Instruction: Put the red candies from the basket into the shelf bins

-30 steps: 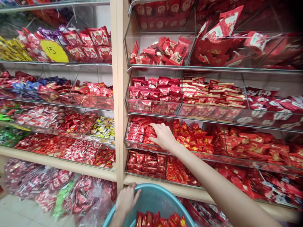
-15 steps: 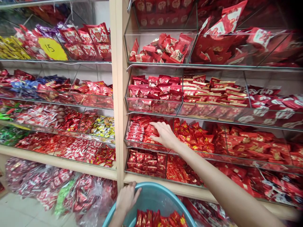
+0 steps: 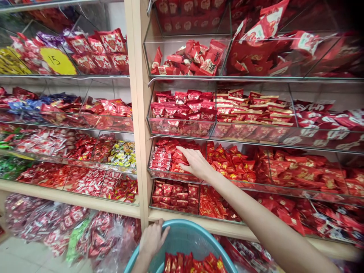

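Note:
My right hand (image 3: 196,163) reaches over the clear front edge of a shelf bin, thumb and forefinger apart, above red packets with checkered ends (image 3: 160,159). No packet shows between its fingers. Down at the bottom, my left hand (image 3: 153,237) grips the left rim of a teal basin (image 3: 196,227), fingers over the edge. Red and gold packets (image 3: 193,263) lie inside the basin. Right of my right hand, more red packets with yellow print (image 3: 230,163) fill the neighbouring compartment.
Clear-fronted bins of wrapped packets rise on both sides of a wooden upright (image 3: 136,113). A yellow tag (image 3: 58,60) marked 15 hangs at the upper left. Plastic bags of packets (image 3: 105,239) lie under the left shelves. The wooden bottom ledge (image 3: 113,204) runs behind the basin.
The view has shifted slightly, so the upper shelves appear farther left. My right hand stays over the same bin with much the same pose, and my left hand remains on the rim.

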The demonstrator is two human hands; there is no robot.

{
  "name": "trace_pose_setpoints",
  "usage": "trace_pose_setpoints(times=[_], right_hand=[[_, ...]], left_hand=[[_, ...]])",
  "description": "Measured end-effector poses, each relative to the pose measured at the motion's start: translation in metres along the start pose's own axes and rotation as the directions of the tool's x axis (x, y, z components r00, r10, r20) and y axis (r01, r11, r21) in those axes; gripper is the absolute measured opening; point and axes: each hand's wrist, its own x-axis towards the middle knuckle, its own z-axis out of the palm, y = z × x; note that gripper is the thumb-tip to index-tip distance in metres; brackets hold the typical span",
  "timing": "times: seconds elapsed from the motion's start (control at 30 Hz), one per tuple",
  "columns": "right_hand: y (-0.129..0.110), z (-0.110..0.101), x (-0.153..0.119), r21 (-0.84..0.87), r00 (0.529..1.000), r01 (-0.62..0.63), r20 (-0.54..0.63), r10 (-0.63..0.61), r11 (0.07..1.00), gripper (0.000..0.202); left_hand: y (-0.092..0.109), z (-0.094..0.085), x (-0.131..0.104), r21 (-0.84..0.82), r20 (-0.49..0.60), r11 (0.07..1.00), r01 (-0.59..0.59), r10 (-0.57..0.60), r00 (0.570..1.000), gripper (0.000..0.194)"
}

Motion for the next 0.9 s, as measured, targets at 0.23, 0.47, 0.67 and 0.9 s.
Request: trace_pose_setpoints(times=[0.23,0.47,0.67,0.9], right_hand=[[0.004,0.003,0.0,0.049,0.988,0.007,-0.152,0.0,0.999,0.058],[-0.036,-0.015,-0.033,0.377,0.889,0.012,-0.428,0.163,0.926,0.062],[-0.099,0.031,-0.122,0.82,0.845,-0.278,-0.039,0.533,0.5,0.06],[-0.127,0.146,-0.213,0.696,0.388,-0.687,0.593,0.706,-0.207,0.055]], left_hand=[[0.0,0.002,0.001,0.005,-0.001,1.0,0.003,-0.003,1.0,0.052],[0.0,0.001,0.001,0.002,-0.015,1.0,0.007,-0.007,1.0,0.052],[0.003,-0.001,0.0,0.017,0.012,1.0,0.023,-0.023,1.0,0.052],[0.005,-0.005,0.0,0.012,0.015,1.0,-0.001,0.001,1.0,0.052]])
